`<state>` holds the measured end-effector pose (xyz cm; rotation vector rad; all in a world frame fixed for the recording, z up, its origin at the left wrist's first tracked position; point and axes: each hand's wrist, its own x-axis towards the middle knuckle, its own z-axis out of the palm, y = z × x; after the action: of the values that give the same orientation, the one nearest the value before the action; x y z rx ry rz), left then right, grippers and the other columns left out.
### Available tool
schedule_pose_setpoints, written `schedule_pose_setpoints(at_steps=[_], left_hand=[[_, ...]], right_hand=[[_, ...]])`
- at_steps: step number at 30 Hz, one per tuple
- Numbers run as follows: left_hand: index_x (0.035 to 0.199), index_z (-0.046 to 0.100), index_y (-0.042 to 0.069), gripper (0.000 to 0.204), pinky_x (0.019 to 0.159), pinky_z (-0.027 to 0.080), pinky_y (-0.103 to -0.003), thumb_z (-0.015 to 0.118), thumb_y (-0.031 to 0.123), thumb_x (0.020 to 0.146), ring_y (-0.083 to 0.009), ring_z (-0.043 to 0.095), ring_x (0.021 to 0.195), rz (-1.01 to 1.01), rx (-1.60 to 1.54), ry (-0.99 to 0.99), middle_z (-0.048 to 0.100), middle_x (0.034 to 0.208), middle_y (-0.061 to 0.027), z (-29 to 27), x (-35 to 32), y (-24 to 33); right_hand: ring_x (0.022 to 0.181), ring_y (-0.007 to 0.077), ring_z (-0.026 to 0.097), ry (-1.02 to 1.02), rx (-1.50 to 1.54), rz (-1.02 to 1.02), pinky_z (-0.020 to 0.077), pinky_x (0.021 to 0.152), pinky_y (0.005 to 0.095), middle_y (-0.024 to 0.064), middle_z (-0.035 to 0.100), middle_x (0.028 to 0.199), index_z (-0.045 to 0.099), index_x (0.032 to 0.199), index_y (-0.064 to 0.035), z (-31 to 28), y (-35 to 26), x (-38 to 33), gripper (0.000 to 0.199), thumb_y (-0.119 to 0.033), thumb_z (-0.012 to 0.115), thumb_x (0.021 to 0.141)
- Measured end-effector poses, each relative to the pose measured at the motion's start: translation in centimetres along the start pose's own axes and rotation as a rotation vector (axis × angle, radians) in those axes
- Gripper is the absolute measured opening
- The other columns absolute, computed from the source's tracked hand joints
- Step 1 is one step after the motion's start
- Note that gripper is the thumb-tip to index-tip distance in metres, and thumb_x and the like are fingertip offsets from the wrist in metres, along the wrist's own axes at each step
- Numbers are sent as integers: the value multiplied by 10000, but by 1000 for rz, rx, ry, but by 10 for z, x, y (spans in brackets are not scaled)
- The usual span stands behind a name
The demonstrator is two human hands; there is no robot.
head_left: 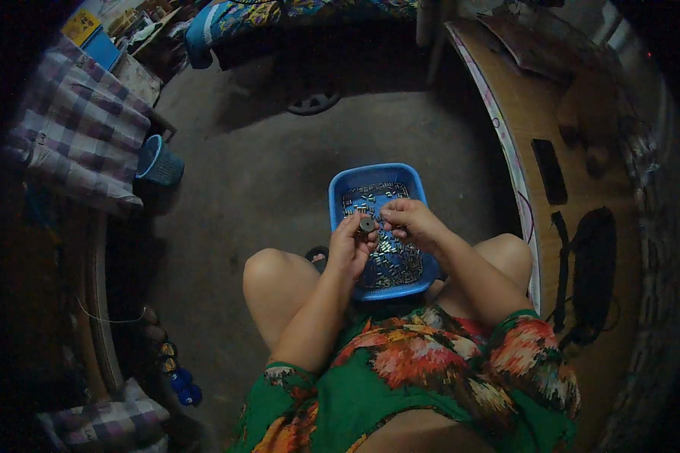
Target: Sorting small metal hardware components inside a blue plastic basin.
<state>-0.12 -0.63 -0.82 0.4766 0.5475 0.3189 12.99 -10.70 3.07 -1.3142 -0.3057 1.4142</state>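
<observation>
My left hand point(352, 240) is closed around a small dark round disc-like piece point(367, 224) with a hole in its middle. Close beside it, my right hand point(412, 222) is pinched, fingertips together near the disc; whatever it holds is too small to make out. Both hands are above a blue plastic basket point(342, 178) between my knees. Many small shiny metal cylindrical pieces point(391, 268) lie scattered over the basket's bottom, and my hands hide some of them.
A long wooden board or bench point(582, 181) runs along the right, with a black bag point(593, 260) and a dark flat object point(549, 171) on it. At left stand a blue bin point(159, 163) and a checked cloth point(83, 124). A dark wheel-like base point(313, 103) is ahead.
</observation>
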Motion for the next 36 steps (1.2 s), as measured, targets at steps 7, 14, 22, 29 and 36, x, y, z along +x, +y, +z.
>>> schedule_pose_setpoints(at_steps=[7,14,22,29,36], left_hand=[[887,473,59,215,477,384,-240,452,272,863,-143,481,569,12,31,29,547,751,-102,1,-1,0],[851,479,58,204,456,387,-235,482,262,850,-139,495,545,16,27,43,548,725,-82,2,-1,0],[844,479,62,206,453,397,-225,490,268,847,-130,505,551,4,40,17,556,732,-81,7,-4,2],[829,480,80,193,434,406,-209,521,269,834,-111,508,535,-27,62,83,525,662,-27,13,-7,1],[791,485,88,202,412,408,-198,527,282,831,-98,512,518,-35,65,59,518,636,-9,15,-8,2]], right_hand=[[490,34,414,-57,205,24,297,367,141,16,528,728,497,956,-43,-7,5,5,178,-167,506,828],[498,41,399,-127,266,47,278,357,133,30,521,733,497,916,-39,-10,7,8,136,-131,522,819],[486,40,383,-74,221,43,260,372,153,-8,486,668,528,892,-54,-6,4,5,153,-121,590,770],[483,45,406,26,-99,-32,288,410,170,-40,502,608,592,824,-89,3,6,4,176,-208,661,714],[467,41,398,74,-142,-90,280,411,175,-30,519,615,588,801,-72,11,4,0,118,-140,644,722]])
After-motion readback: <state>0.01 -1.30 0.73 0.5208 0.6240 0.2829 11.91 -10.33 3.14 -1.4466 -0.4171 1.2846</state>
